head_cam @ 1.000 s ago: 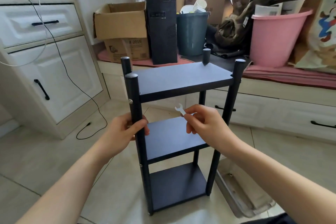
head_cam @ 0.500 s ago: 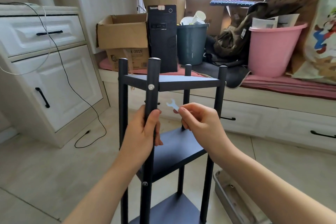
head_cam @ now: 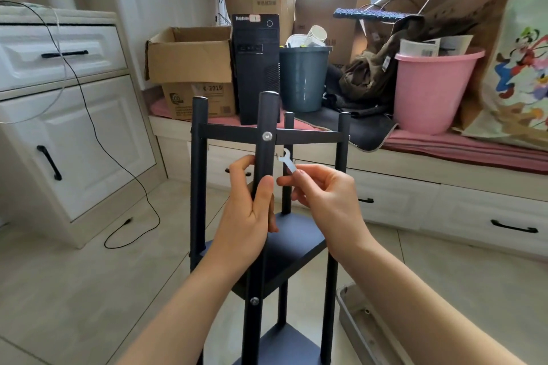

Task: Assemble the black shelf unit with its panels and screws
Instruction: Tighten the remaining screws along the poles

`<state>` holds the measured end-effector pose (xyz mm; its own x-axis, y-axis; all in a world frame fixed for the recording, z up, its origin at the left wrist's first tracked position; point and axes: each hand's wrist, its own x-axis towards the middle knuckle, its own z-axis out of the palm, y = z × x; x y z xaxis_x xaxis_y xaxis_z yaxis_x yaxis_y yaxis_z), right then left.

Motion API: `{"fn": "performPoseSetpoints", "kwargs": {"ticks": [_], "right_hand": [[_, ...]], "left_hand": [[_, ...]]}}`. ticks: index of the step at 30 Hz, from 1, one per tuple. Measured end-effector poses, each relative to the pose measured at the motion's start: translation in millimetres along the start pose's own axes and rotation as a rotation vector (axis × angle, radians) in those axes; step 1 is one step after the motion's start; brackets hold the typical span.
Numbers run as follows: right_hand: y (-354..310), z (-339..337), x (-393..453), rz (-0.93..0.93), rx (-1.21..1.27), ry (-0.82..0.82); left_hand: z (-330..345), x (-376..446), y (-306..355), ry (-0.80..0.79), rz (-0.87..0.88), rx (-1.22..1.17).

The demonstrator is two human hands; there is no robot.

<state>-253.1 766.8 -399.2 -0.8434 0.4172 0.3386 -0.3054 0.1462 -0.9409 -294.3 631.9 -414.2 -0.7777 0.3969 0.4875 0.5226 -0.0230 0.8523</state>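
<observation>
On the tiled floor (head_cam: 74, 290), centre of view: black shelf unit (head_cam: 296, 241) standing upright, four posts, three panels in place. Left hand (head_cam: 249, 216) wrapped around the nearest post (head_cam: 266, 157), thumb up its front, just below the silver screw (head_cam: 267, 136) at top-panel level. A second screw (head_cam: 254, 301) shows lower on the same post. Right hand (head_cam: 323, 195) pinches a small flat white wrench (head_cam: 287, 160) between thumb and fingertips, open end up, just right of the post and below the top screw, not on it. Behind: window bench with cardboard box (head_cam: 189, 59), PC tower (head_cam: 256, 68), grey bin (head_cam: 302, 77), pink bucket (head_cam: 430, 89). White cabinet (head_cam: 59, 127) left.
</observation>
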Motion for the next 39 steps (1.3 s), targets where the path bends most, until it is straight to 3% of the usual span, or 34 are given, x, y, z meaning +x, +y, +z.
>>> {"fn": "performPoseSetpoints", "kwargs": {"ticks": [8, 17, 25, 29, 32, 39], "right_hand": [[5, 8, 7, -0.088, -0.101, -0.031], [7, 22, 15, -0.052, -0.108, 0.034], [5, 40, 23, 0.236, 0.089, 0.035], [2, 48, 27, 0.419, 0.303, -0.054], [2, 49, 30, 0.424, 0.4, -0.151], [3, 42, 30, 0.292, 0.212, -0.293]], "left_hand": [[-5, 0, -3, 0.046, -0.01, -0.018], [-13, 5, -9, 0.15, -0.027, 0.026], [-18, 13, -11, 0.208, -0.051, 0.053], [-22, 15, -11, 0.187, -0.049, 0.063], [-25, 17, -13, 0.18, -0.053, 0.061], [-39, 20, -22, 0.186, -0.075, 0.059]]}}
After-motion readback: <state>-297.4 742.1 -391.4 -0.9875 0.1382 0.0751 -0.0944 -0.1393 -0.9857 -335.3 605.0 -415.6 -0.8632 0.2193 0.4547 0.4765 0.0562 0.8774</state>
